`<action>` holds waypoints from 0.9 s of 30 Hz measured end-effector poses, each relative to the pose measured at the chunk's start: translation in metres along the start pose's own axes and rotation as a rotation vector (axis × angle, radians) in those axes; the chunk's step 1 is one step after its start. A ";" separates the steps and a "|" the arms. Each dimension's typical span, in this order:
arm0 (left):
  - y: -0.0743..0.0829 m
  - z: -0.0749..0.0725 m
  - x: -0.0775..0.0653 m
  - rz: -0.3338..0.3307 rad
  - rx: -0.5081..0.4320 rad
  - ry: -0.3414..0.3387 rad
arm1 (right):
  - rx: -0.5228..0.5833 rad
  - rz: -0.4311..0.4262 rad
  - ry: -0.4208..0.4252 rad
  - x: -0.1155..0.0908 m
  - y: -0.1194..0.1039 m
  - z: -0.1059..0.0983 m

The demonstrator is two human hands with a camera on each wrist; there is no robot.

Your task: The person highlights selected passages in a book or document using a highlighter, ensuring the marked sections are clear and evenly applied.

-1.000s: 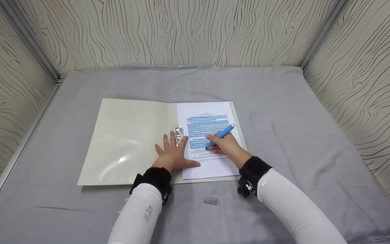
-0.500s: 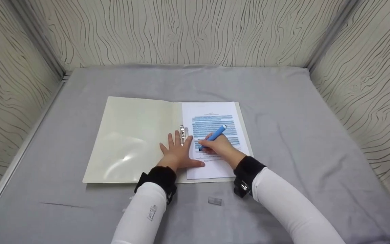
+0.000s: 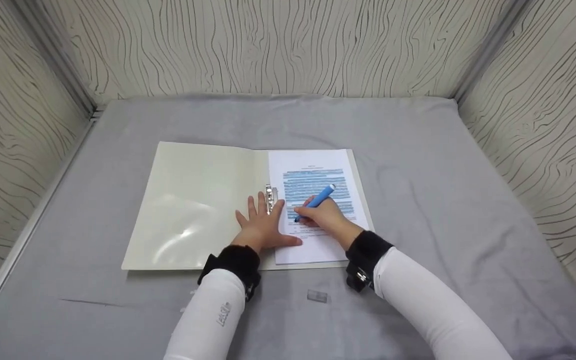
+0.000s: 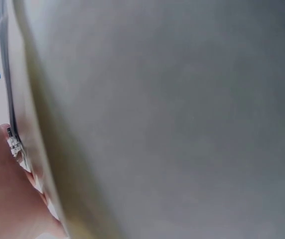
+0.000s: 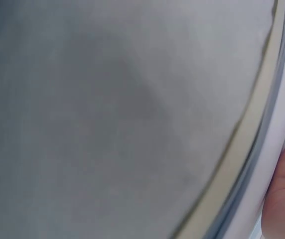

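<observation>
An open cream folder (image 3: pixel 193 180) lies flat, with a stack of white printed paper (image 3: pixel 313 252) on its right side. Much of the print carries blue highlighting. My left hand (image 3: pixel 263 231) rests spread over the fold, its thumb on the page and its fingers beside the metal clip (image 3: pixel 269 194). In my right hand (image 3: pixel 329 218) I grip a blue marker (image 3: pixel 322 195), dark tip down near the left end of a line just below the blue rows. The marker's dark tip also shows at the edge of the right wrist view, beside the fingers.
Grey cloth (image 3: pixel 408 140) covers the table. A small grey translucent block (image 3: pixel 317 296) lies in front of the folder, between my forearms. Patterned panels (image 3: pixel 278 50) enclose the table at the back and both sides.
Over the second, the marker tip has moved left across the page to the start of the text line, with little motion lately. The left hand stays put; the head view has shifted slightly.
</observation>
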State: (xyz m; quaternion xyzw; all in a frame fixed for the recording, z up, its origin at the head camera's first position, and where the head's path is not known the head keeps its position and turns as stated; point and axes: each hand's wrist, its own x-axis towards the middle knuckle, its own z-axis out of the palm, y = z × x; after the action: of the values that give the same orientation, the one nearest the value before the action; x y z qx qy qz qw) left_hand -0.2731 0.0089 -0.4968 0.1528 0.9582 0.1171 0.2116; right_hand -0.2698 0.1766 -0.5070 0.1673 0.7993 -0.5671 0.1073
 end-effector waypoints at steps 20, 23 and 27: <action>0.001 0.000 0.000 -0.008 -0.013 -0.003 | 0.037 0.026 0.017 0.001 0.002 -0.006; 0.001 0.000 0.001 -0.008 -0.014 -0.005 | 0.032 0.029 0.018 0.000 0.001 -0.007; 0.000 0.001 0.002 -0.006 -0.015 -0.005 | 0.020 0.035 0.020 -0.001 0.001 -0.010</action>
State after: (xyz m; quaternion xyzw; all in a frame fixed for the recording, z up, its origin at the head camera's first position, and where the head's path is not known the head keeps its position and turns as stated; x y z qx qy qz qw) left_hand -0.2741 0.0101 -0.4982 0.1489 0.9572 0.1233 0.2155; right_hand -0.2680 0.1859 -0.5044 0.1881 0.7914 -0.5716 0.1078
